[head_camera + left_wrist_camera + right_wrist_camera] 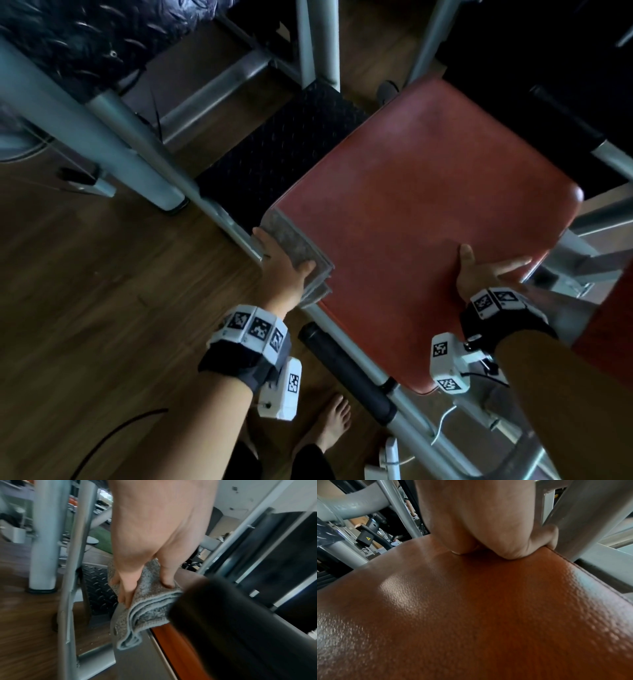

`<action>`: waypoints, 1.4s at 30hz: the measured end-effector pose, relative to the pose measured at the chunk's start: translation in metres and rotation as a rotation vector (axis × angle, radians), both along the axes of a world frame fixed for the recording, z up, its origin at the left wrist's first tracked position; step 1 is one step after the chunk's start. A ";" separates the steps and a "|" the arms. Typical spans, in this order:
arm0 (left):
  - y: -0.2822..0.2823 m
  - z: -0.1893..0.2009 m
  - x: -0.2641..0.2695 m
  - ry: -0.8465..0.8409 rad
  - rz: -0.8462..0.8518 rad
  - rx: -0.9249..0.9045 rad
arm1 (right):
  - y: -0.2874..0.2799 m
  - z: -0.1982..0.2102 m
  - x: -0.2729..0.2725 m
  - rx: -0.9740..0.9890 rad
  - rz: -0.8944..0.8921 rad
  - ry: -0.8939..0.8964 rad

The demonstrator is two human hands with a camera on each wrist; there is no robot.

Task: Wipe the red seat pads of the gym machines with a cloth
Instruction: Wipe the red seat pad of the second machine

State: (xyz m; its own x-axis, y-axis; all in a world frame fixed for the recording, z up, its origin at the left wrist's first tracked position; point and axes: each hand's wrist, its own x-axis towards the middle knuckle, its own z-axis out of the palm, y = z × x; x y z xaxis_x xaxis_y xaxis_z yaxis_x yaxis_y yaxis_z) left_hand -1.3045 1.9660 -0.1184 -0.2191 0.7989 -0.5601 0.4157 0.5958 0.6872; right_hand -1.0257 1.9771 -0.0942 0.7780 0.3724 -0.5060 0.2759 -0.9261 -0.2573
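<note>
The red seat pad [428, 205] fills the centre right of the head view. A folded grey cloth [294, 240] lies over its left edge, and my left hand [284, 263] grips it there, thumb on top and fingers down the side. In the left wrist view the cloth [150, 608] hangs in folds under my left hand [145, 534], above the pad's red side [171, 642]. My right hand [479, 274] holds the pad's near right edge. Seen from the right wrist, the thumb of my right hand [488, 520] presses the glossy pad [471, 615] and the fingers curl over its edge.
Grey steel frame tubes [137, 144] cross at the left and back. A black diamond-plate footplate [284, 144] lies beyond the cloth. A black foam-covered bar [346, 373] runs under the pad's near side. Bare feet [329, 431] stand on the wooden floor [85, 308]. Another red pad [609, 335] shows at the right edge.
</note>
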 end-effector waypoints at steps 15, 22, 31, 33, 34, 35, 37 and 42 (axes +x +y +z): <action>0.006 0.009 -0.005 0.074 -0.058 -0.003 | 0.000 -0.001 0.000 -0.016 0.009 -0.017; -0.027 0.022 0.014 0.224 -0.283 0.010 | -0.001 0.001 -0.003 0.015 0.011 -0.036; 0.002 0.018 -0.012 0.145 -0.267 0.087 | 0.000 -0.014 0.000 0.026 -0.003 -0.069; -0.004 0.017 -0.009 0.192 -0.307 0.094 | -0.001 -0.014 0.000 0.036 0.001 -0.077; -0.009 0.017 -0.005 0.222 -0.334 0.087 | -0.001 -0.014 0.000 0.044 0.002 -0.083; -0.016 0.016 -0.001 0.246 -0.363 0.077 | -0.002 -0.014 0.000 0.046 0.003 -0.089; -0.028 0.009 0.003 0.293 -0.406 0.074 | -0.002 -0.013 -0.002 0.045 0.012 -0.086; -0.020 0.007 -0.004 0.232 -0.393 0.065 | -0.001 -0.011 -0.002 0.034 0.014 -0.083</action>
